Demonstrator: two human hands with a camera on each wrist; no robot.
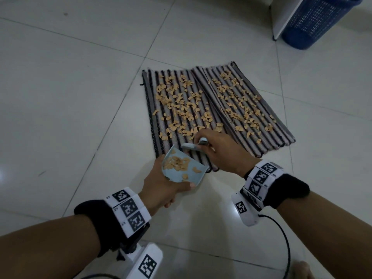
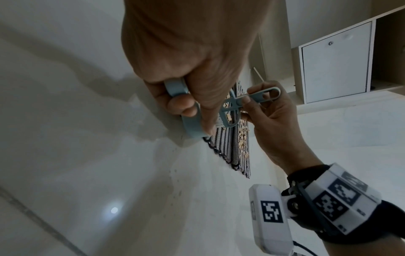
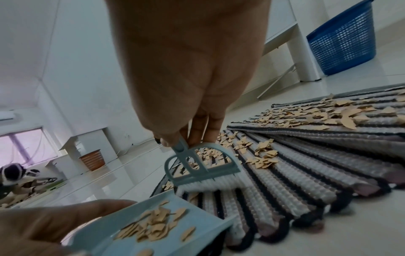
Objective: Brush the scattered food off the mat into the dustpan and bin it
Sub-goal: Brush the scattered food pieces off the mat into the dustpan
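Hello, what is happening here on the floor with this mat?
A person is sweeping food bits off a striped mat on the tiled floor. The right hand holds a small brush at the mat's near edge, and the left hand holds a dustpan next to it. Some flakes are already in the dustpan, but most of them still cover the mat. The blue bin stands beyond the mat.

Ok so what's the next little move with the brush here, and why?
Probably reach the brush a bit farther up the mat and sweep toward the dustpan: the near strip looks swept, the pan holds few flakes, and most still lie beyond.
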